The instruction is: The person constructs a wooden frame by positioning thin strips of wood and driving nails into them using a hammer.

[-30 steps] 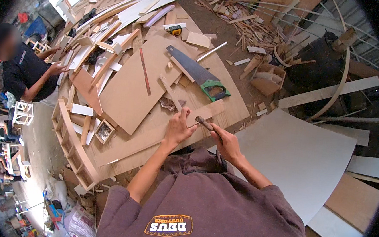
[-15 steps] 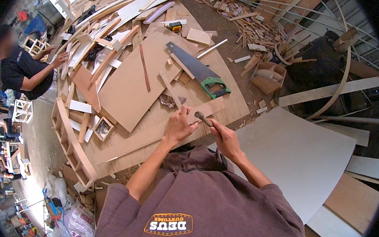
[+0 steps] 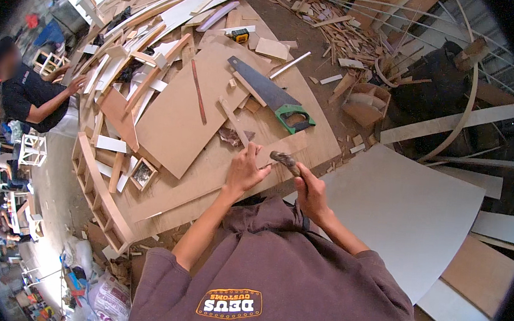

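Note:
My left hand (image 3: pixel 246 170) is closed at the near end of a narrow pale wooden strip (image 3: pixel 233 120), which slants away toward the far left. By its thumb a small thin dark bit shows, too small to name. My right hand (image 3: pixel 313 192) grips a short hammer (image 3: pixel 287 161), its dark head pointing left, just to the right of my left fingers. Under both hands lies a flat wooden board (image 3: pixel 288 143). Just beyond my left fingers sits a crumpled brown piece (image 3: pixel 230 137). Farther off, a handsaw (image 3: pixel 268 92) with a green handle rests on the sheets.
A red-brown stick (image 3: pixel 198 92) and a yellow tape measure (image 3: pixel 239 35) lie on the worktop. Wood offcuts pile up at the far left, near another person (image 3: pixel 33 91). A box of small metal bits (image 3: pixel 143 174) and a slotted wooden frame (image 3: pixel 100 193) stand left. A large pale panel (image 3: pixel 403 214) leans right.
The hammer in my right hand has tilted and shifted slightly right, away from my left fingers. My left hand keeps its place on the strip. The other person's arms have moved a little.

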`<state>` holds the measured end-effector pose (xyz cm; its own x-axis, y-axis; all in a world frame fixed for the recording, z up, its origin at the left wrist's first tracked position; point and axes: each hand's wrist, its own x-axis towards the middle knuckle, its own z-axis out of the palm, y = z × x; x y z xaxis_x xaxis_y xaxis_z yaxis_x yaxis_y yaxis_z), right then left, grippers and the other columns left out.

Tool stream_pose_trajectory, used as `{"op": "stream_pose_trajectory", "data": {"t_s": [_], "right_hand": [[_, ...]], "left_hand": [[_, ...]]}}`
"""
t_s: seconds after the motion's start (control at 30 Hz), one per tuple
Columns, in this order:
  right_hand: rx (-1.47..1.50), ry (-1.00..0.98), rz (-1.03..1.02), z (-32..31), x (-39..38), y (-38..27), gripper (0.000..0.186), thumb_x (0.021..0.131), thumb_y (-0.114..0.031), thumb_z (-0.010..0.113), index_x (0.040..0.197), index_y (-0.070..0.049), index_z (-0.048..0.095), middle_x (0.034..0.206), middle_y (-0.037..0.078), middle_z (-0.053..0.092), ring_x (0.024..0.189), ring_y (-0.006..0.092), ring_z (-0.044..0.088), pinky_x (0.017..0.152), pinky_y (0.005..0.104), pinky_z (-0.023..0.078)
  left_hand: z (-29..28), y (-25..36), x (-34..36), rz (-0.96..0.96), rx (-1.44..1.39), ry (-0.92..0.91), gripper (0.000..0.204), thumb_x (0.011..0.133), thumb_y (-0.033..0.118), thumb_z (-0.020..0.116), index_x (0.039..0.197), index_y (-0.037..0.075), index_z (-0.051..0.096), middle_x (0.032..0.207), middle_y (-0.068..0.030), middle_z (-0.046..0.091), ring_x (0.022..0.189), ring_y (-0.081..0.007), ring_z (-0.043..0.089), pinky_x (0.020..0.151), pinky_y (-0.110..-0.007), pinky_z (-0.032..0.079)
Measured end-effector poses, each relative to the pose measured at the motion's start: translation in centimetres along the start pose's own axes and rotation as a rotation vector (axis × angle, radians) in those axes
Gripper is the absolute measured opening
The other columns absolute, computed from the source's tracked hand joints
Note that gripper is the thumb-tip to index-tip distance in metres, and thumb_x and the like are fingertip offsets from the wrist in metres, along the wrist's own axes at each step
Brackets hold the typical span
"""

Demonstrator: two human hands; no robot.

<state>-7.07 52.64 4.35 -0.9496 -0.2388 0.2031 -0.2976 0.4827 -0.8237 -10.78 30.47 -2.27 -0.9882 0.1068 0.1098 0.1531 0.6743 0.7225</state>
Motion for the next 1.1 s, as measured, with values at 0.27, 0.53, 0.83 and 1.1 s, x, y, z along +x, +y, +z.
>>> {"op": "stream_pose_trajectory", "data": {"t_s": [0.27,0.53,0.83,1.1], "right_hand": [[0.015,-0.007,0.016,0.1,0.3,-0.8,0.034,0.107,-0.028,0.055,0.133,-0.007,0.059,0.096,0.025,0.070,0.085,0.0443,0.069,0.071,0.0462,0.054],[0.019,-0.002,0.060,-0.3,1.0,-1.2,0.033,0.108,-0.025,0.054,0.133,-0.003,0.057,0.074,0.021,0.057,0.062,0.0306,0.057,0.062,0.0372,0.047],[-0.088,-0.087,0.091,-0.5,1.4,-0.4,0.031,0.108,-0.026,0.054,0.132,-0.007,0.060,0.075,0.024,0.061,0.066,0.0387,0.063,0.063,0.0433,0.049],[-0.178,-0.158,0.180,0.0,1.0,0.8,0.037,0.107,-0.033,0.053,0.133,-0.007,0.059,0.084,0.029,0.065,0.078,0.0482,0.066,0.066,0.0504,0.050]], "left_hand": [[-0.1,0.2,-0.1,0.007,0.011,0.007,0.060,0.077,0.025,0.085,0.116,0.004,0.044,0.108,-0.0199,0.068,0.099,-0.0410,0.068,0.083,-0.050,0.056],[-0.1,0.2,-0.2,-0.013,0.024,-0.008,0.059,0.076,0.023,0.085,0.115,0.003,0.046,0.111,-0.0208,0.069,0.104,-0.0399,0.069,0.085,-0.048,0.056],[0.0,-0.1,-0.2,0.049,-0.032,0.036,0.058,0.076,0.027,0.083,0.115,0.005,0.046,0.097,-0.0207,0.067,0.092,-0.0414,0.068,0.080,-0.049,0.055],[-0.1,0.3,-0.3,0.007,0.010,-0.001,0.060,0.076,0.027,0.084,0.116,0.005,0.046,0.100,-0.0201,0.068,0.097,-0.0407,0.068,0.083,-0.048,0.055]]}}
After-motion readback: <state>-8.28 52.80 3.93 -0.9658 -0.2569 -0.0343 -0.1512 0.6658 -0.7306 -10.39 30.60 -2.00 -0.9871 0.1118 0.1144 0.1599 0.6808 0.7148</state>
